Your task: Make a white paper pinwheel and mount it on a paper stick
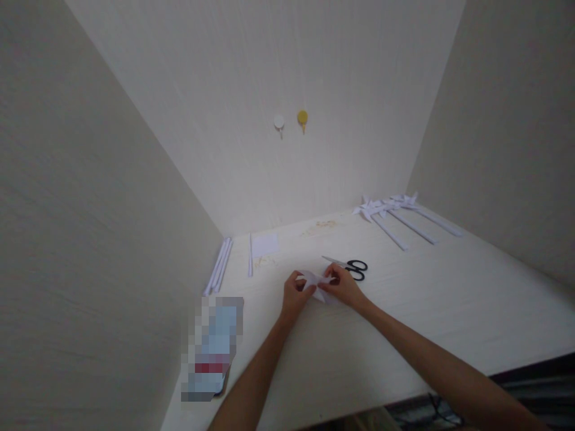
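Between my two hands is a small piece of white paper (313, 281), folded or cut so that its points stick up. My left hand (294, 294) pinches its left side between thumb and fingers. On the right side, my right hand (345, 287) grips the paper the same way, thumb tip near its middle. Just beyond my right hand lies a pair of scissors (357, 265) with black handles, blades pointing left and partly open. Part of one handle is hidden by my right hand.
Several white paper pinwheels on sticks (389, 212) lie at the back right. Rolled paper sticks (218, 266) rest along the left wall, near a single stick (250, 254) and a square paper sheet (265, 245). A blurred phone-like device (218, 344) is front left. Two hooks (302, 117) hang on the back wall.
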